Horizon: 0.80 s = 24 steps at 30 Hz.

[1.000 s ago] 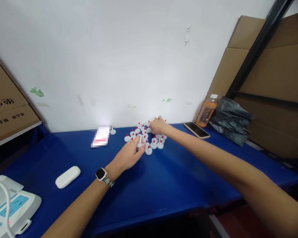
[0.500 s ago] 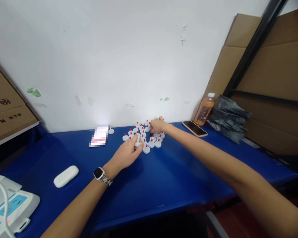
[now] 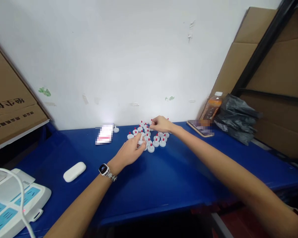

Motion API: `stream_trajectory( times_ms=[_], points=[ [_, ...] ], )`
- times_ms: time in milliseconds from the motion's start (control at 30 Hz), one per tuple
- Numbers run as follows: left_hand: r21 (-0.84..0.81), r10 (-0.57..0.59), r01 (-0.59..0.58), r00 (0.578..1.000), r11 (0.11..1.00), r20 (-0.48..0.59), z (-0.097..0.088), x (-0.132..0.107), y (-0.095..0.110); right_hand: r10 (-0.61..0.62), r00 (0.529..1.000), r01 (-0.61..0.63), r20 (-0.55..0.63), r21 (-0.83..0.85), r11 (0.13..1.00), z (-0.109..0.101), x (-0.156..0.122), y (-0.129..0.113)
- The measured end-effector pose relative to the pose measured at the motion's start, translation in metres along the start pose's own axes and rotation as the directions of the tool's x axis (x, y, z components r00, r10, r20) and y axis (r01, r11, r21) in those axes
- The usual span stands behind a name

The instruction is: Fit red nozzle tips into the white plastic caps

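Observation:
Several white nozzle caps with red tips [image 3: 151, 148] stand in a cluster on the blue table [image 3: 149, 185], near the wall. My left hand [image 3: 129, 150] is closed around a white nozzle cap [image 3: 140, 139] whose spout points up; no red tip shows on it. Over the back of the cluster, my right hand [image 3: 162, 124] has thumb and fingers pressed together in a pinch. Whatever lies between those fingertips is too small to make out. Some caps behind and below both hands are hidden.
One white cap [image 3: 116, 129] sits by a blurred white-and-pink packet [image 3: 104, 135]. At left are a white case [image 3: 74, 172] and a power strip [image 3: 27, 205] with a cable. A phone [image 3: 201, 129], an orange drink bottle [image 3: 212, 106] and a black plastic bag [image 3: 235, 115] lie at right.
The view has shifted a little, so everything appears farther right. My right hand has turned from a fist-like shape into a pinch. My left hand keeps its hold on the nozzle cap.

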<state>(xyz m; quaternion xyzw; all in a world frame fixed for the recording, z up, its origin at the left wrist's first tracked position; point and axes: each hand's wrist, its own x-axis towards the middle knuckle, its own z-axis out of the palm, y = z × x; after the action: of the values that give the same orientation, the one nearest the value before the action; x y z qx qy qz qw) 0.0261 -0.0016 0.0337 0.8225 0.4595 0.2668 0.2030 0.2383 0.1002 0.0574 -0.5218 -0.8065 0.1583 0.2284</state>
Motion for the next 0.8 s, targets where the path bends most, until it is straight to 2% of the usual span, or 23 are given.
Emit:
stream_trajectory(
  times_ms=[100,167,367,533,667,800],
  points=[
    [0.009,0.007,-0.007,1.0,1.0,0.008,0.001,0.0,0.0,-0.032,0.999,0.042,-0.038,0.326,0.944,0.01,-0.016,-0.001],
    [0.02,0.008,-0.008,1.0,1.0,0.011,0.002,0.0,-0.001,-0.049,0.996,0.079,-0.078,0.447,0.891,0.019,-0.024,-0.001],
    [-0.009,0.006,-0.006,1.0,1.0,0.026,0.003,0.0,-0.004,-0.085,0.984,0.165,-0.155,0.632,0.757,0.03,-0.041,-0.003],
    [0.004,0.039,-0.039,0.999,0.999,0.029,0.004,0.0,-0.004,-0.027,0.992,0.112,-0.125,0.751,0.651,0.027,-0.06,-0.012],
    [0.073,0.094,-0.096,0.995,0.993,0.031,0.008,0.001,-0.002,0.03,0.986,0.121,-0.166,0.818,0.563,0.029,-0.072,-0.024],
    [0.1,0.14,-0.141,0.99,0.985,0.019,0.012,0.0,0.003,0.003,0.993,0.097,-0.115,0.854,0.511,0.035,-0.076,-0.033]
  ],
)
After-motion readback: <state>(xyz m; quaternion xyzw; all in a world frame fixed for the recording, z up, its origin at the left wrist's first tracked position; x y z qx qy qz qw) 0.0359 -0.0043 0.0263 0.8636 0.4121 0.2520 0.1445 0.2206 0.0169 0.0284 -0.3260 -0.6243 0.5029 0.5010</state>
